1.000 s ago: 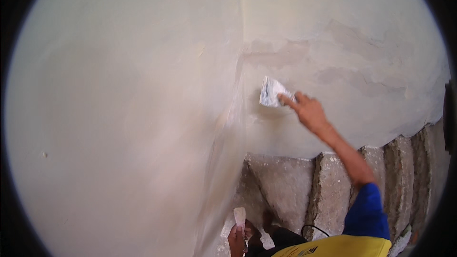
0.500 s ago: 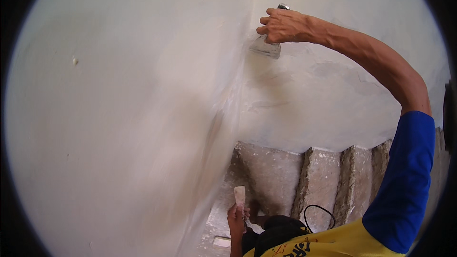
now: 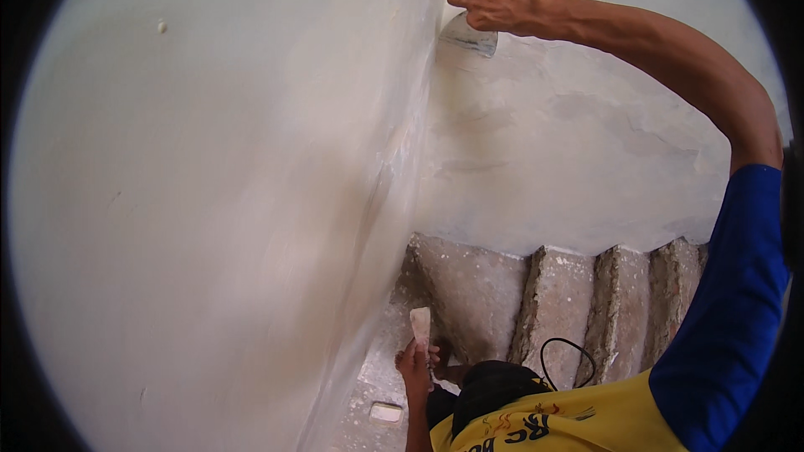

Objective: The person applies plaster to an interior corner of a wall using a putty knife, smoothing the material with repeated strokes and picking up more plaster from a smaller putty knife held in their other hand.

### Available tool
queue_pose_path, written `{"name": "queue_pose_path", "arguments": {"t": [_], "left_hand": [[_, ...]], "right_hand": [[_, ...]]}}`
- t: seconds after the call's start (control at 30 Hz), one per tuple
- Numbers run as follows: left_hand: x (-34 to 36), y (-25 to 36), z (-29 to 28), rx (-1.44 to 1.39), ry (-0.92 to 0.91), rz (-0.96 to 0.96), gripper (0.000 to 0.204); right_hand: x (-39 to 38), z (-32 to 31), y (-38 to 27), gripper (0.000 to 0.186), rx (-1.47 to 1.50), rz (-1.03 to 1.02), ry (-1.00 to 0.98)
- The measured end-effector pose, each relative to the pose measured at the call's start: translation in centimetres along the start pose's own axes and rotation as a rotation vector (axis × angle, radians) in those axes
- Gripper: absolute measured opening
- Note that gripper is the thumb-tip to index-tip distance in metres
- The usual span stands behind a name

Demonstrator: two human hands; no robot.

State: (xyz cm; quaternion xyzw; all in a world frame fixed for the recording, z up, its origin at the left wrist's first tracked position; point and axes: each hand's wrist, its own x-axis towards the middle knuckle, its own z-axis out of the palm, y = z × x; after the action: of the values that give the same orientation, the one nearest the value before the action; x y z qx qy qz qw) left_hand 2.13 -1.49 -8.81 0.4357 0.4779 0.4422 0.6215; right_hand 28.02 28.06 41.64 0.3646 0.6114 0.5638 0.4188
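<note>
Seen from above, a person in a yellow shirt (image 3: pixel 611 414) with blue sleeves (image 3: pixel 724 310) works at an inner corner where two pale, plastered walls meet. The right arm reaches up across the right wall (image 3: pixel 536 176), over patches of darker, uneven plaster. The fingers of the right hand (image 3: pixel 500 7) are closed around the handle of a wide putty knife (image 3: pixel 471 37). Its smeared blade points downward, one edge near the corner; whether it touches the wall is hard to tell.

Low down, near the left wall (image 3: pixel 209 201), the left hand (image 3: pixel 414 364) grips a narrower scraper (image 3: pixel 420 321) with its pale, coated blade pointing up. Beneath it, a small pale rectangular object (image 3: pixel 386 412) lies on the speckled floor (image 3: pixel 356 414). To the right, rough concrete steps (image 3: pixel 565 297) spattered with white run along the foot of the right wall. A thin black cord (image 3: pixel 544 357) loops beside the dark clothing (image 3: pixel 494 387) at the waist.
</note>
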Motion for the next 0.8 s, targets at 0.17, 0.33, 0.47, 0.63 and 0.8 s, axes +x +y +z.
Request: {"name": "queue_pose_path", "arguments": {"t": [0.17, 0.33, 0.47, 0.63, 0.8], "left_hand": [[0.0, 1.2, 0.6, -0.022, 0.012, -0.013, 0.028], [-0.6, 3.2, -0.2, -0.035, 0.03, -0.062, 0.029], [-1.4, 6.0, 0.3, -0.043, 0.052, -0.135, 0.03], [-1.7, 5.8, 0.0, -0.062, 0.088, -0.077, 0.031], [-1.8, 6.6, 0.4, 0.005, 0.078, -0.048, 0.032]], "right_hand": [[-3.0, -1.7, 4.1, 0.006, 0.129, -0.008, 0.075], [-8.5, 3.7, -4.4, 0.059, 1.104, 0.672, 0.088], [-10.2, 6.1, -14.0, 0.046, 1.413, 0.892, 0.151], [-7.3, 5.4, -15.3, 0.028, 1.619, 0.843, 0.093], [-5.0, 6.3, -12.3, 0.027, 1.49, 0.811, 0.155]]}}
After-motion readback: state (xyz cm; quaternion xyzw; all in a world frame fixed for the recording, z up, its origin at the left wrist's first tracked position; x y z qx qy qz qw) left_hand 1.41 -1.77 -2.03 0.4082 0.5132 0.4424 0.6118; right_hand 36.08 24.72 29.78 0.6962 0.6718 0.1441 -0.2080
